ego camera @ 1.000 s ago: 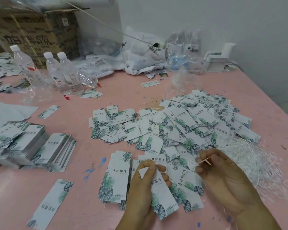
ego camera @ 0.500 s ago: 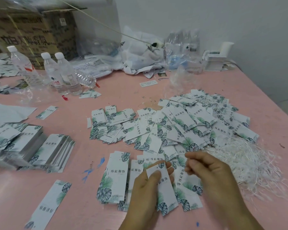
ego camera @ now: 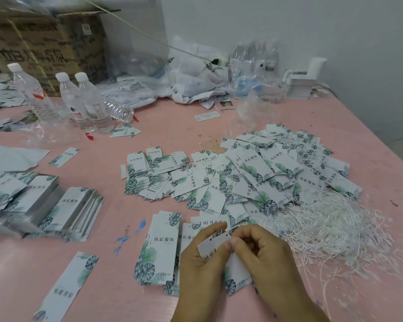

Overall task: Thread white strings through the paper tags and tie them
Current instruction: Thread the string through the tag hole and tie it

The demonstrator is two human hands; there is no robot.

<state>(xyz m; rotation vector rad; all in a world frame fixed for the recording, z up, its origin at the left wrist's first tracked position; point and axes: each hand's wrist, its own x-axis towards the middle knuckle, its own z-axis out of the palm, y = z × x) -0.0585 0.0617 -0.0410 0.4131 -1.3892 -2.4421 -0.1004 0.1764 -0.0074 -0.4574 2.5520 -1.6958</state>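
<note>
Two hands meet low in the frame over a pink table. The left hand pinches one paper tag by its punched top edge. The right hand curls its fingers against that edge; any string it holds is hidden. Loose white strings lie just right, tangled and blurred.

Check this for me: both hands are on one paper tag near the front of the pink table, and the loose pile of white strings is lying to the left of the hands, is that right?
Not quite. The head view shows the white strings piled to the right of the hands, not the left. The rest holds: the left hand and right hand both hold one paper tag near the front of the pink table.
</note>
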